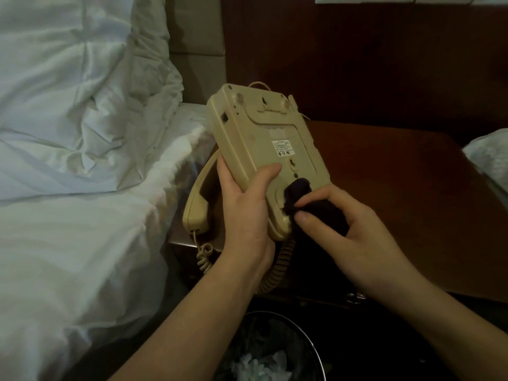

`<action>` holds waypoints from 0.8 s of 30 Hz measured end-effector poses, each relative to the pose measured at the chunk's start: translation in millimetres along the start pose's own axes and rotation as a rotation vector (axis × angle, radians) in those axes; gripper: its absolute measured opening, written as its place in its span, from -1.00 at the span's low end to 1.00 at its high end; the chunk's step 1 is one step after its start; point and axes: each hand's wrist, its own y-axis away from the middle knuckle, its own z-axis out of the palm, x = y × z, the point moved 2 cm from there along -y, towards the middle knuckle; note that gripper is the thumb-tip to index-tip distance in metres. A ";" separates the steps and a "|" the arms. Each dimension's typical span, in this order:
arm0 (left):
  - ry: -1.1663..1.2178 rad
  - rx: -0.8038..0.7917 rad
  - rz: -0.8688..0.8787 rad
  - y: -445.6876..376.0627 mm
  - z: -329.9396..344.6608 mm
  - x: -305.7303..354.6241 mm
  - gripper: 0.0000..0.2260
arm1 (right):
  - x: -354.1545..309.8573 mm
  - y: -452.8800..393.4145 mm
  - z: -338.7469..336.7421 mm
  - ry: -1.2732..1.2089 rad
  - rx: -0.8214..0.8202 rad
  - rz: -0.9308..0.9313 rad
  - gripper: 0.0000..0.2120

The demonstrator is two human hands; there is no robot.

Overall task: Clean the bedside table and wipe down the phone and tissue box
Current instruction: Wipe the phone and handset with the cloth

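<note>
wiping goes best with the left hand [244, 199] clamped firmly on the upturned phone [264, 149] above the bedside table [398, 188], while the right hand [349, 224], bunched round the dark cloth [299, 193], works the grimy recesses. count: one phone, one handset [196, 204], one cloth, one bin [275, 350].

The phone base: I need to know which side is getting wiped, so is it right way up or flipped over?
Flipped over. The phone base shows its underside, with the label sticker and mounting slots facing up.
</note>
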 end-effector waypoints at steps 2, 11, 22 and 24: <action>-0.002 0.002 -0.002 1.4 -0.4 0.7 -0.42 | -1.0 0.0 -2.8 0.080 0.006 -0.029 -0.89; 0.007 0.059 -0.076 -1.7 -4.3 1.8 -0.43 | 5.6 -3.3 -12.2 0.033 0.302 0.005 -0.90; -0.058 -0.125 -0.216 -7.3 -3.3 -0.1 -0.48 | 5.9 9.3 -8.2 0.634 0.088 -0.325 -0.84; -0.076 -0.130 -0.196 -8.4 -3.0 1.2 -0.48 | 14.1 2.6 -21.5 0.645 0.129 -0.260 -0.84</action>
